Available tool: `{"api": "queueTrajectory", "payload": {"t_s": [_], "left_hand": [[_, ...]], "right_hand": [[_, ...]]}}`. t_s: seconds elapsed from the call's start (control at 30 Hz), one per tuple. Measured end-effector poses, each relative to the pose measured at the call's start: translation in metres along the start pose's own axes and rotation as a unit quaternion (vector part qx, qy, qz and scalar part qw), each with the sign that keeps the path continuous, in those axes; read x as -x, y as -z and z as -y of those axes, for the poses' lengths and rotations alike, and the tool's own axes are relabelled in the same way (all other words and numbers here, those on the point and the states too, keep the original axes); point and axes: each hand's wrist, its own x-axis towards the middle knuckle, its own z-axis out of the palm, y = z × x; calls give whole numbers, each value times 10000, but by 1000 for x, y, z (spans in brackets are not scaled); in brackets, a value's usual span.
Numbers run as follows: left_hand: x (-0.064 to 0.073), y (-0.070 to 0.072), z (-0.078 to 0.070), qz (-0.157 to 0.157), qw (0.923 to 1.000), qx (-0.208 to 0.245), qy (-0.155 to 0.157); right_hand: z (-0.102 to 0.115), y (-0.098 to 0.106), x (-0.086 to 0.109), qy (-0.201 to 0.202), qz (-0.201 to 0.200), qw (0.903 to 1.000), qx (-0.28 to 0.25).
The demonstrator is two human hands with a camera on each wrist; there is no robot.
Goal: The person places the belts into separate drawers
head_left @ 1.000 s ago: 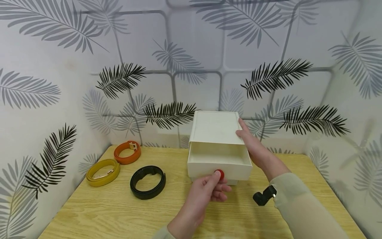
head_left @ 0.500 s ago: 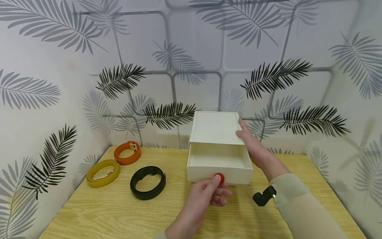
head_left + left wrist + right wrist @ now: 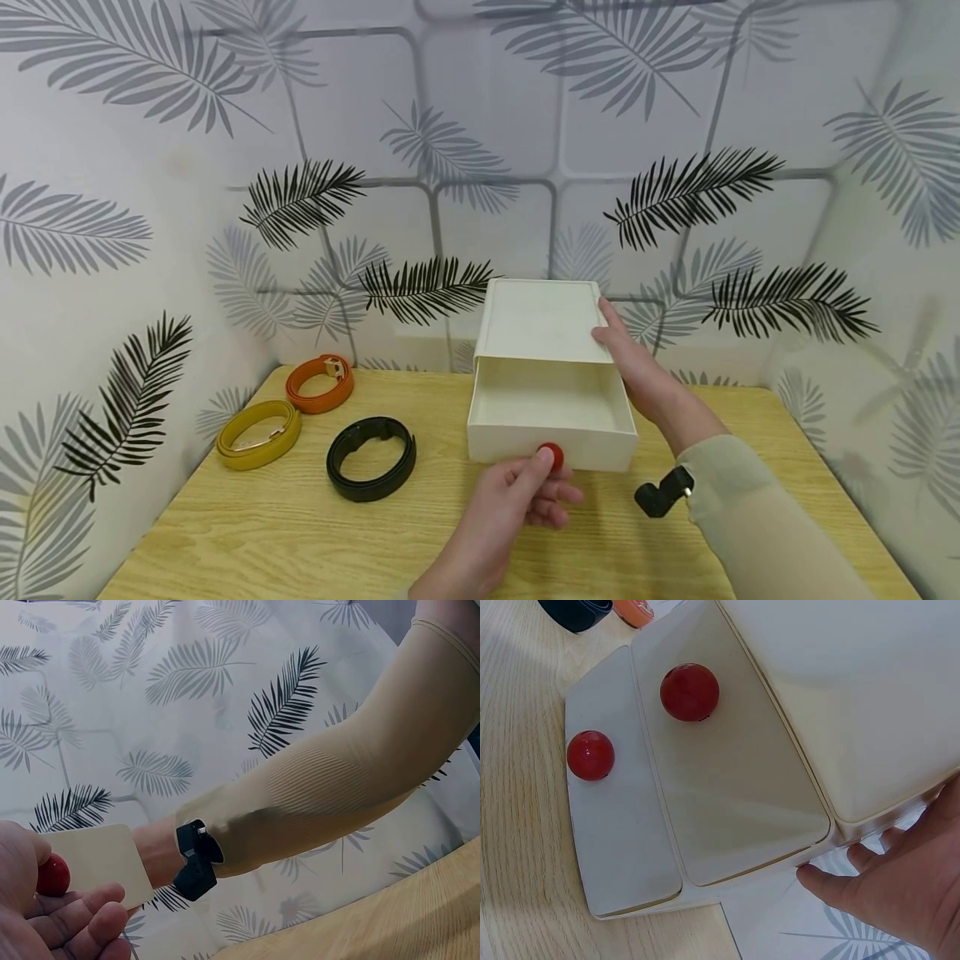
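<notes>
Further out slides the white rectangular drawer (image 3: 502,444), my left hand (image 3: 508,504) pinching its round red knob (image 3: 557,455), spread right hand (image 3: 628,357) seemingly steadying the boxy white cabinet (image 3: 543,321).

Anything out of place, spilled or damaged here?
Nothing stands out. The yellow belt, orange belt and black belt lie coiled on the table; I see no spill or damage. The top drawer is open, but the left hand holds its red knob and the right hand touches the cabinet, so that looks deliberate.
</notes>
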Motion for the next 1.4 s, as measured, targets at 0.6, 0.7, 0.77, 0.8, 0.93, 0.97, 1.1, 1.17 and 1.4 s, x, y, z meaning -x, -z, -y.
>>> {"api": "queueTrajectory", "payload": {"t_s": [0.6, 0.7, 0.77, 0.8, 0.93, 0.97, 1.1, 1.17, 1.4], "left_hand": [[7, 1, 4, 29, 10000, -46, 57], [7, 2, 4, 40, 9999, -47, 79], [7, 2, 4, 35, 9999, -47, 108], [7, 2, 4, 33, 9999, -44, 114], [7, 2, 4, 30, 9999, -34, 145], [7, 2, 4, 33, 9999, -36, 147], [7, 1, 5, 48, 9998, -51, 188], [8, 1, 5, 55, 9997, -81, 212], [8, 2, 5, 103, 9995, -142, 267]], "right_hand": [[0, -1, -1, 46, -62, 9999, 92], [0, -1, -1, 43, -51, 10000, 66], [0, -1, -1, 45, -36, 10000, 43], [0, -1, -1, 45, -26, 10000, 42], [0, -1, -1, 36, -26, 10000, 3], [0, -1, -1, 27, -30, 10000, -5], [0, -1, -1, 13, -53, 10000, -18], [0, -1, 0, 11, -58, 10000, -5], [1, -3, 0, 15, -119, 9999, 41]]}}
